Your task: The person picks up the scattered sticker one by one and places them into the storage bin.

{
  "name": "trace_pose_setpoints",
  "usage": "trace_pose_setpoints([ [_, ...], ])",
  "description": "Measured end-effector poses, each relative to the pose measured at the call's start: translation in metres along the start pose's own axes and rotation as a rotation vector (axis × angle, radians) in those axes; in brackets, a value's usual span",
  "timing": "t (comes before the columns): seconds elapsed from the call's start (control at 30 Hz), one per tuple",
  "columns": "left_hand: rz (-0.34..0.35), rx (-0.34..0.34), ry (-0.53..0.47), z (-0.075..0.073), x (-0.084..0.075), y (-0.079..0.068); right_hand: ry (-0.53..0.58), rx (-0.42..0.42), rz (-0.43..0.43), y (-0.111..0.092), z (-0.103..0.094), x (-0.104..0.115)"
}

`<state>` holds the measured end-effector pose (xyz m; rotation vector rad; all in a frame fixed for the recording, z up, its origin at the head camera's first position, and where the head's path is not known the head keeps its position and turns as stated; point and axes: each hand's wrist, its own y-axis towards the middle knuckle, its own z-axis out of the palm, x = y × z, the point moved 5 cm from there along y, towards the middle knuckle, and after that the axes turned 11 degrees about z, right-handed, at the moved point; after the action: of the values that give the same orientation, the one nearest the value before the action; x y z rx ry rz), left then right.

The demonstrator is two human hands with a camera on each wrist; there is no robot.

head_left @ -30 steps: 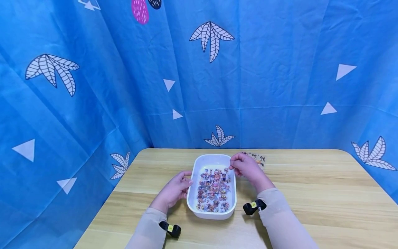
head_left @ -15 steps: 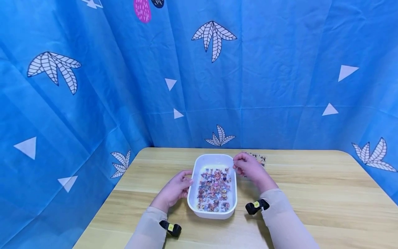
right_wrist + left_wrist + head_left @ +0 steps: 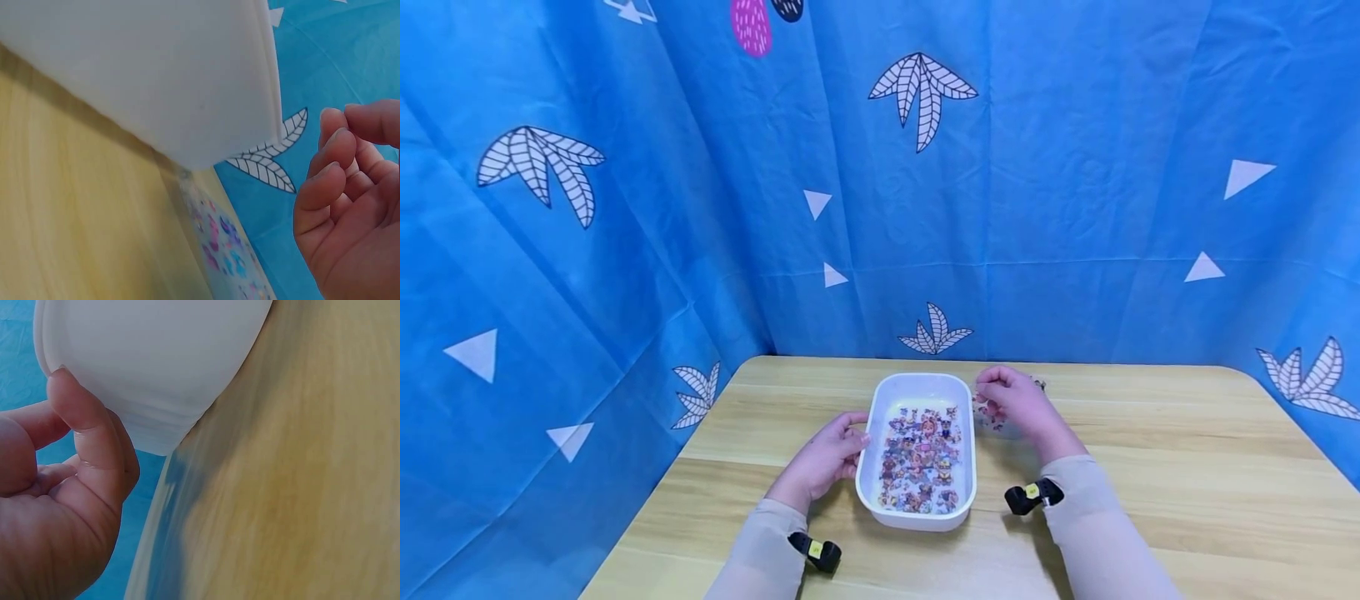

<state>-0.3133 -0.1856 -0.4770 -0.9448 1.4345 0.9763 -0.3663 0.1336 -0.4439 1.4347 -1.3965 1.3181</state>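
Grips the white tray (image 3: 919,523) with the left hand (image 3: 826,457), presumably to steady it; holds the right hand (image 3: 1021,406) near the printed sheet (image 3: 226,250), fingers closed, apparently empty.

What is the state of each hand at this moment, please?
Left hand: closed, holding the white tray by its side.
Right hand: closed, thumb and forefinger together, nothing visible between them.
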Motion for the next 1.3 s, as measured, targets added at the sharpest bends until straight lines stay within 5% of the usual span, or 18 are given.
trace_pose_setpoints([
  [1.3,-0.018,0.001,-0.002,0.002,-0.005,-0.002,-0.252,-0.085,0.108,0.023,-0.109,-0.038],
])
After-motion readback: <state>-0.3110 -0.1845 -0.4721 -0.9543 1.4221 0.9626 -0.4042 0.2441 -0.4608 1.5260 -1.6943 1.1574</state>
